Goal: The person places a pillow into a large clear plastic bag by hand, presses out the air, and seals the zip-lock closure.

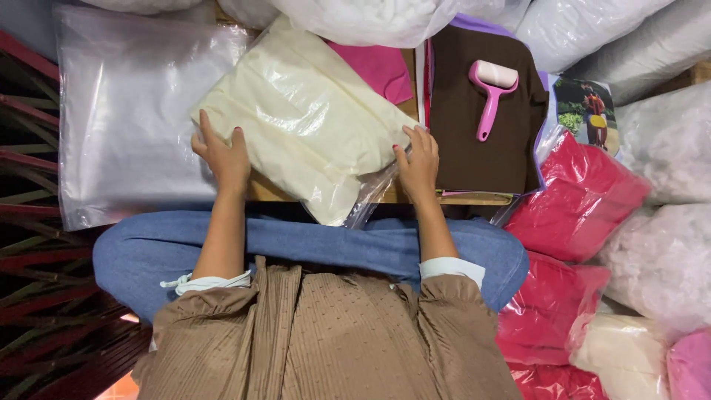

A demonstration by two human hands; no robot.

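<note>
Head view, looking straight down at a seated person's lap and a low wooden board (270, 191).

Cream bag (311, 118): clear plastic packet with folded cream cloth inside, lying tilted across the upper centre of the frame, on the board. Its lower end overhangs the board edge toward the lap.

Left hand (221, 154): flat on the lower left edge of the cream bag, fingers spread and apart, pressing down rather than closed round it.

Right hand (418, 163): at the right edge of the same bag, fingers extended and slightly curled onto the plastic. Whether any plastic is pinched under the fingers I cannot tell.

Surroundings:
- Empty clear bags (126, 118), stacked flat, left of frame, just beside the left hand.
- Brown cloth (459, 141), folded, right of centre, near the right hand.
- Pink lint roller (490, 92) lying on the brown cloth.
- Pink cloth (378, 67), partly under the cream bag, upper centre.
- Red packets (578, 200), bagged, right and lower right.
- White filled bags (666, 141) along the top and right edges.
- Blue jeans (318, 248) and tan blouse (333, 333) fill the lower centre.
</note>
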